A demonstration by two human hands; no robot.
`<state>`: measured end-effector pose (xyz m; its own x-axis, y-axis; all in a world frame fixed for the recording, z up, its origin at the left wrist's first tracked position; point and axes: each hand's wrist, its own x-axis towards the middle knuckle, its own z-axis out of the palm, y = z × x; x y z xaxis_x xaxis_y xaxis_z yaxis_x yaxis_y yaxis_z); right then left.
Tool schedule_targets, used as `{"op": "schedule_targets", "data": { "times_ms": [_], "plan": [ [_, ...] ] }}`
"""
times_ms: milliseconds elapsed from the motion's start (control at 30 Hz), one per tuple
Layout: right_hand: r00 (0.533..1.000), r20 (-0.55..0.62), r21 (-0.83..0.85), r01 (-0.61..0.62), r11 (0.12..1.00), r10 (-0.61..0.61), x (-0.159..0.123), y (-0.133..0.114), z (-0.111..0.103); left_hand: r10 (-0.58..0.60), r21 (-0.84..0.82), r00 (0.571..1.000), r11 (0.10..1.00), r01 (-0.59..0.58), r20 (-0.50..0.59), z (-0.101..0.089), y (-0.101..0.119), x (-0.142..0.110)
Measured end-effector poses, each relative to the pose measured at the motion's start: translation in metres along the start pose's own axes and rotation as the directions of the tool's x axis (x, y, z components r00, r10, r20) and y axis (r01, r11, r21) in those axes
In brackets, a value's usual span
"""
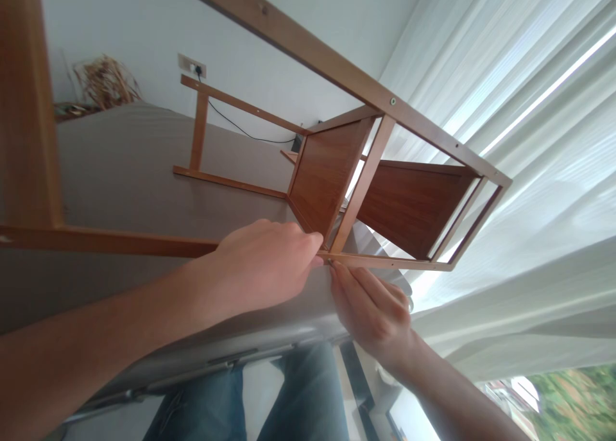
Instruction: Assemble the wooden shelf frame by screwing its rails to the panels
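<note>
A brown wooden shelf frame (404, 117) with two board shelves (323, 171) lies tilted on a grey table (125, 178). My left hand (262, 264) grips the frame's near rail (106, 241), fingers wrapped round it where an upright joins. My right hand (373, 309) is just below that joint, fingertips pinched together against the rail's underside on something too small to make out. Both hands nearly touch each other.
A separate ladder-like wooden side piece (226, 139) rests on the table further back. A wall socket (192, 65) with a black cable and dried grass (103, 81) sit by the wall. White curtains (524, 107) hang at the right. My jeans-clad legs (289, 396) show below.
</note>
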<state>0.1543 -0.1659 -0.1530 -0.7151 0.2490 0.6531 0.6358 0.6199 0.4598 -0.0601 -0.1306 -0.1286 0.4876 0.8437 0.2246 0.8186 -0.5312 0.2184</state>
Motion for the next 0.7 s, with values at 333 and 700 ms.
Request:
{"op": "schedule_targets", "data": {
  "times_ms": [333,700],
  "plan": [
    [0.99,0.125,0.008,-0.067,0.998,0.066,0.006,0.002,-0.008,-0.008,0.002,1.0,1.0,0.008,-0.01,0.0,0.003,-0.001],
    [0.938,0.139,-0.007,-0.319,0.948,0.317,0.0,-0.011,-0.01,-0.048,0.022,0.998,0.999,0.048,0.032,0.003,0.01,-0.001]
  ]
}}
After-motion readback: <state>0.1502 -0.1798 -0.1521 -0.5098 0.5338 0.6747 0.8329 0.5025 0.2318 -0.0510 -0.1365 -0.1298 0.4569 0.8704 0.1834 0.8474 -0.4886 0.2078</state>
